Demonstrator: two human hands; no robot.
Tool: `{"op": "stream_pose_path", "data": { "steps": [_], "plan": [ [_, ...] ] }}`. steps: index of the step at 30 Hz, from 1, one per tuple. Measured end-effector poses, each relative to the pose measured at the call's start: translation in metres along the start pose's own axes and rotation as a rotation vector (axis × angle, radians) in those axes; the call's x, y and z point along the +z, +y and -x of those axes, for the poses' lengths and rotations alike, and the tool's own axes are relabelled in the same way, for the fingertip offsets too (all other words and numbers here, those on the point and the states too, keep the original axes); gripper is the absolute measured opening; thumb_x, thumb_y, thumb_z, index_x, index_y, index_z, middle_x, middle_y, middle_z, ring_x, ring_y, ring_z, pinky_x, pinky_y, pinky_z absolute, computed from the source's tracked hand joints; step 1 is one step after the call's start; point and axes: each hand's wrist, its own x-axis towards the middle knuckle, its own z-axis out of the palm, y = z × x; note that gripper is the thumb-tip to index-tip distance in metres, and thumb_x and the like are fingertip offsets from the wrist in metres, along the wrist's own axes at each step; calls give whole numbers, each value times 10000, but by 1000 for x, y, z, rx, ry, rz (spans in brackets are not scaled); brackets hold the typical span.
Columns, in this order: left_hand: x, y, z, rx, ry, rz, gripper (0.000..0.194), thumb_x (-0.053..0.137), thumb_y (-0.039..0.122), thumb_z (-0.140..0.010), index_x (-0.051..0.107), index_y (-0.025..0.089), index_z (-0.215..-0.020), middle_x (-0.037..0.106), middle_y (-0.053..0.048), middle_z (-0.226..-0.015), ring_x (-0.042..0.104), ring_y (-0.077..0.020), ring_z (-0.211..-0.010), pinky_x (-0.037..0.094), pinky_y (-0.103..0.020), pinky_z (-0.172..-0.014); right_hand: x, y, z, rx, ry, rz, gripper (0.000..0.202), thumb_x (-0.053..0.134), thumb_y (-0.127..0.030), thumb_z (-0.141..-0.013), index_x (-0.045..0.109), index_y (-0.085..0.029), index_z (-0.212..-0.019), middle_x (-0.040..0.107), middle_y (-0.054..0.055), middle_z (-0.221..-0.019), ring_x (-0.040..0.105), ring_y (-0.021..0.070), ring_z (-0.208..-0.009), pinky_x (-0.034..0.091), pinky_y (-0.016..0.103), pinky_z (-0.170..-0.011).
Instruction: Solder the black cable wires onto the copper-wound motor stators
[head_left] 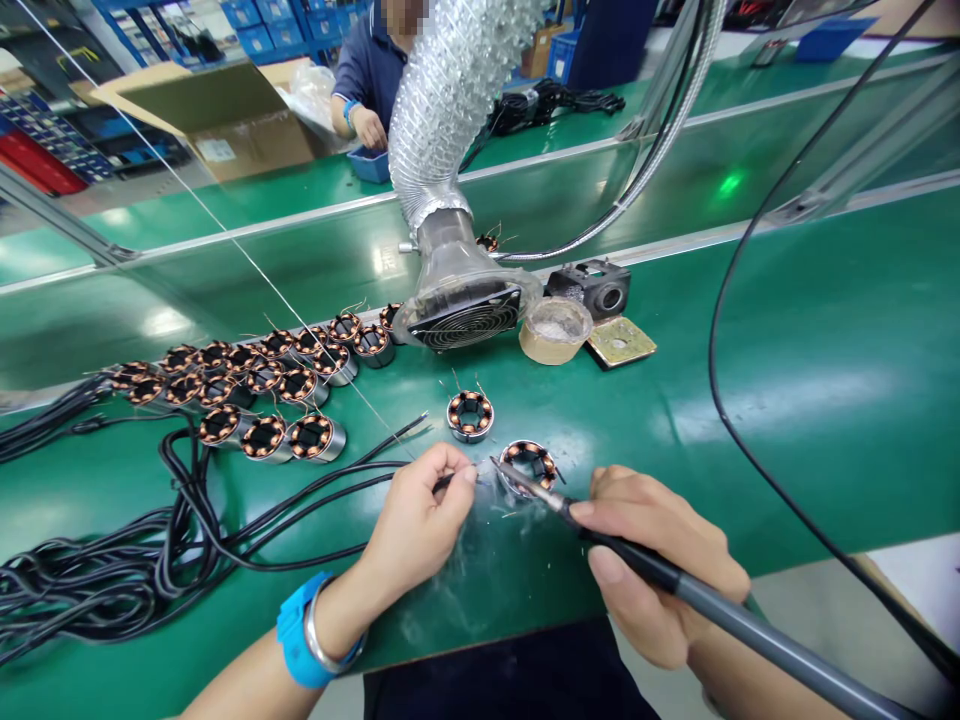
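Note:
My right hand [660,560] is closed round a soldering iron [675,580], whose tip reaches over a motor stator [529,468] with copper windings. My left hand [424,515] pinches the end of a black cable [444,482] just left of that stator and the iron's tip. Thin wire ends stick out past the fingertips; whether they touch the iron I cannot tell. A second stator [470,415] stands just behind, its fine leads pointing up. More black cables [172,560] lie coiled to the left of my left hand.
Several stators [262,385] stand in rows at the back left. A fume extractor hood [469,310] hangs over the bench beside a round tub [555,330], a sponge [621,342] and a black holder [592,285]. A black cord [720,390] drapes at the right. A co-worker's hand [369,128] is across the partition.

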Motion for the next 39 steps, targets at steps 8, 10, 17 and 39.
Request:
{"op": "stream_pose_path", "data": {
  "steps": [8,10,17,39],
  "plan": [
    [0,1,-2,-4,-1,12,203,479,301,-912,493,180,-749,419,49,-651,385,-100,-605,324,-211,-573,2,4,-2,-32,38,-49,348,529,-69,-710,671,-124,-1023,617,40,-700,527,145,-530,422,309,-470],
    [0,1,-2,-9,-1,13,201,478,300,-911,491,180,-750,414,51,-648,379,-100,-599,318,-213,-565,1,5,0,-42,42,-59,346,533,-70,-712,673,-112,-1026,620,46,-720,524,145,-545,415,311,-476],
    [0,1,0,-13,-7,-1,209,474,313,-918,492,182,-756,418,51,-651,384,-102,-605,319,-217,-572,0,13,7,-34,95,-59,393,550,-68,-728,679,-110,-1096,572,48,-743,527,164,-608,413,339,-516],
    [-11,9,9,82,-268,-71,351,313,422,-1016,417,202,-764,431,31,-706,401,-134,-661,322,-276,-628,26,23,-2,-122,-300,186,278,545,-83,-886,660,-229,-1093,669,3,-716,615,116,-618,509,238,-623]
  ]
}}
